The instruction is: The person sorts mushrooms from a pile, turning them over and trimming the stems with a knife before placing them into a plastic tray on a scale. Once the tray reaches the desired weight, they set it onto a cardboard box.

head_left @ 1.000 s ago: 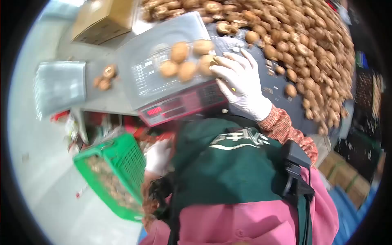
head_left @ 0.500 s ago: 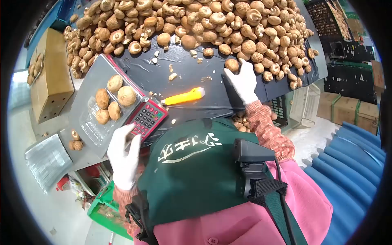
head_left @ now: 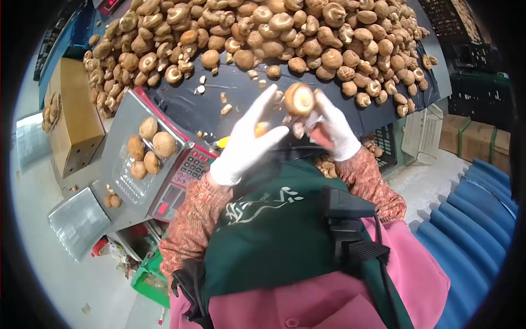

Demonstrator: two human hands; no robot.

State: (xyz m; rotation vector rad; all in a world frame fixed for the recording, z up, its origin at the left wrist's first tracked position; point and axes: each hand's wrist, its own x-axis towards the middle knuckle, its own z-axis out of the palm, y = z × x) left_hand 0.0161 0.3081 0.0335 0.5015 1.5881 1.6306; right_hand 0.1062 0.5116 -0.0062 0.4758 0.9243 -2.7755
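My right hand (head_left: 335, 129), in a white glove, grips a brown mushroom (head_left: 299, 100) between thumb and fingers, its pale underside turned up. My left hand (head_left: 249, 137), also gloved, is just left of it with thumb and fingers apart and nothing in them. Under the left hand lies a yellow-orange utility knife (head_left: 223, 142), mostly covered by the glove. Beyond both hands rises a large mushroom pile (head_left: 263, 35). At left, several mushrooms (head_left: 151, 145) rest on the clear tray of a red weighing scale (head_left: 192, 166).
Cut stem pieces (head_left: 226, 109) dot the black table cover (head_left: 186, 104). A cardboard box (head_left: 76, 115) stands at far left. A dark crate (head_left: 383, 145) and a white crate (head_left: 422, 134) are on the right. Mushrooms also sit close to my apron (head_left: 257, 241).
My right hand has picked up the mushroom from the pile's near edge and brought it left. My left hand has moved from beside the scale's keypad towards it.
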